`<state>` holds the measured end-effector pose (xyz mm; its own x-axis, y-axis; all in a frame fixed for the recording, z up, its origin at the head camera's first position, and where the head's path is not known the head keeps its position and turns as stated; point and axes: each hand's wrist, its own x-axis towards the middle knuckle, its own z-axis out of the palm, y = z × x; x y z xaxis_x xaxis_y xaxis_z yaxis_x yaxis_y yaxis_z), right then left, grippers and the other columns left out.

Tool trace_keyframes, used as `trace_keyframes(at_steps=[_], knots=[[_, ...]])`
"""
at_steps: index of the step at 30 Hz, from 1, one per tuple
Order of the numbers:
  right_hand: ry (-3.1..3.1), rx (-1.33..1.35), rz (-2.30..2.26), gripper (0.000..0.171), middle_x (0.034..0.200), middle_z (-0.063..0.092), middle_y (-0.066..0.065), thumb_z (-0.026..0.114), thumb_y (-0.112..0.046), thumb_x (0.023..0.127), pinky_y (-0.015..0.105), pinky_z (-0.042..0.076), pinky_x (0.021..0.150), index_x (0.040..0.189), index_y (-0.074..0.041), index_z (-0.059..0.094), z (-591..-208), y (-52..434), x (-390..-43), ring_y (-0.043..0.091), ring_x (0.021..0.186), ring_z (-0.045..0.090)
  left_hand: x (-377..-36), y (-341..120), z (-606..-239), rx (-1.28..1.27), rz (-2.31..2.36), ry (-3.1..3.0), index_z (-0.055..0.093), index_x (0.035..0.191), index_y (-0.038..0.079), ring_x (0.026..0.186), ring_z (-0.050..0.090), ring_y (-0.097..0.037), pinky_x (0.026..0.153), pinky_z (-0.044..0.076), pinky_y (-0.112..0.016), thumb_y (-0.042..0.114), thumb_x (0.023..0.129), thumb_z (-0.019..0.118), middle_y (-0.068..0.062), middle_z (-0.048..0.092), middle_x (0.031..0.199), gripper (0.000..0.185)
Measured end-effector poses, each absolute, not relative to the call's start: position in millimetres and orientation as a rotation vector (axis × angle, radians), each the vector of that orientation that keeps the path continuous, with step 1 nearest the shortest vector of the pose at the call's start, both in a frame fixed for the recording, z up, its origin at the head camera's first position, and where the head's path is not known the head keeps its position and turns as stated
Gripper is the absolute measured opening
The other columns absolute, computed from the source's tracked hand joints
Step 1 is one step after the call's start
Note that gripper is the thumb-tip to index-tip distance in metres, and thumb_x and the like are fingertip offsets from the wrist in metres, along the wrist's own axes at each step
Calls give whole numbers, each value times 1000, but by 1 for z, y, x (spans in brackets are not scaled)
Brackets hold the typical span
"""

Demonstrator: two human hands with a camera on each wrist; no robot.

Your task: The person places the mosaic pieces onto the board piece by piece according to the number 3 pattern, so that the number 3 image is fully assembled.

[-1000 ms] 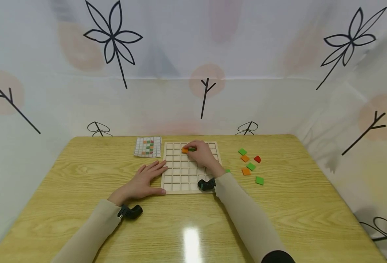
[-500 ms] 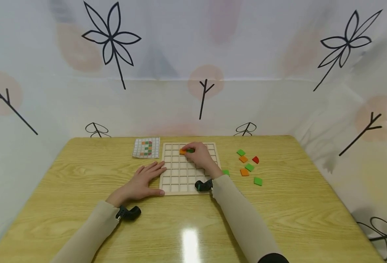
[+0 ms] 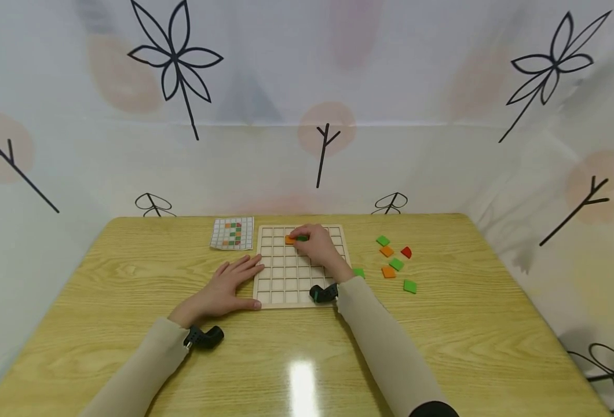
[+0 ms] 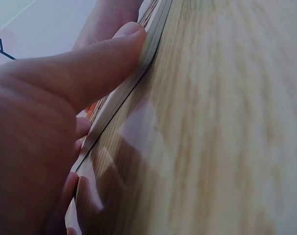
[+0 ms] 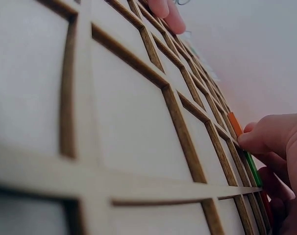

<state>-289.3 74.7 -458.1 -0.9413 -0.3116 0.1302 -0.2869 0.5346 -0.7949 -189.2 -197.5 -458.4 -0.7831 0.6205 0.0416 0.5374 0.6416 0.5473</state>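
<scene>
In the head view, a pale wooden grid board (image 3: 284, 284) lies on the table. My left hand (image 3: 223, 289) has its fingers spread on the board's left edge, with the thumb at the near left corner. Close up in the left wrist view, the thumb (image 4: 104, 61) presses along the board's side. Over the upper rows, my right hand (image 3: 317, 244) pinches an orange square tile (image 3: 289, 239) with thumb and forefinger. Beside it sits a green tile (image 3: 302, 238), partly under the fingers. The right wrist view also shows a red piece (image 5: 266, 205) past the green tile (image 5: 253, 169).
A printed pattern card (image 3: 232, 234) lies left of the board. On the right are loose pieces: green tiles (image 3: 410, 286), orange tiles (image 3: 388, 272) and a red rounded piece (image 3: 406, 252). Another green tile (image 3: 359, 273) lies by the right wrist. A patterned cloth (image 3: 265, 168) hangs behind the table.
The head view shifts slightly. Both hands stay nearly still, the right fingers at the orange tile and the left hand on the board's edge.
</scene>
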Motion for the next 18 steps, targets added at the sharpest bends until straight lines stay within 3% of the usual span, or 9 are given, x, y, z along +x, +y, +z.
trace_keyframes(at_steps=[18], knots=[[2687, -571, -1428, 18, 123, 67, 7, 73, -9, 92, 44, 41, 106, 109, -7, 78, -457, 75, -289, 27, 124, 55, -189, -197, -458, 953, 833, 2709, 35, 157, 16, 151, 11, -30, 114, 1, -63, 55, 88, 70, -3, 19, 165, 87]])
